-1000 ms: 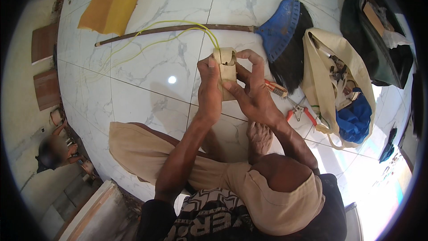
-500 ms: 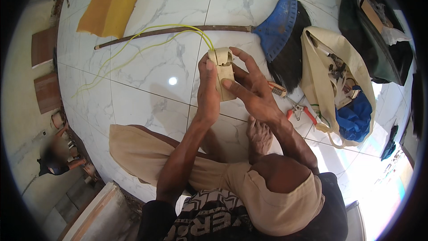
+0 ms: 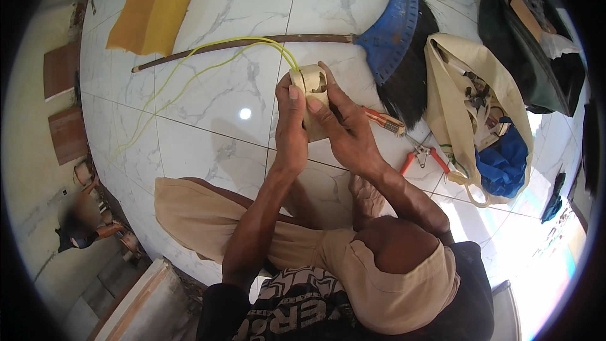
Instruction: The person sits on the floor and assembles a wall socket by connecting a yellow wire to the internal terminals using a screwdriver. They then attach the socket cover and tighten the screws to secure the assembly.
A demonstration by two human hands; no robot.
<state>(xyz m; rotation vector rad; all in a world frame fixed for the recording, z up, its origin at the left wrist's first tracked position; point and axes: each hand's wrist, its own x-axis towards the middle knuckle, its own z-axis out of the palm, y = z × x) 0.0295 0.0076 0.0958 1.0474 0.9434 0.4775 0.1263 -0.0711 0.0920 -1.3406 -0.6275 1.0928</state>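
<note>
Between my two hands is a small cream electrical box (image 3: 313, 77) with a rounded opening at its far right corner. My left hand (image 3: 291, 136) is closed along its left side, the thumb lying on the top face. On the right side my right hand (image 3: 351, 131) grips it, thumb pressed across the upper face and fingers wrapped behind. Two thin yellow-green wires (image 3: 293, 59) come out of the far end and curve away left over the floor. The fingers cover much of the lower part of the box.
A broom (image 3: 394, 36) lies beyond my hands. To the right are red-handled pliers (image 3: 432, 153), an orange-handled wire brush (image 3: 390, 124), a cream cloth bag (image 3: 442, 88) holding tools and blue cloth, and a dark bag (image 3: 527, 44). Yellow sheet (image 3: 151, 12) lies far left; another person (image 3: 81, 218) is at the left edge.
My right thumb has slid up the face of the box, and the right fingers have drawn in closer around it. The box and wires have shifted slightly left.
</note>
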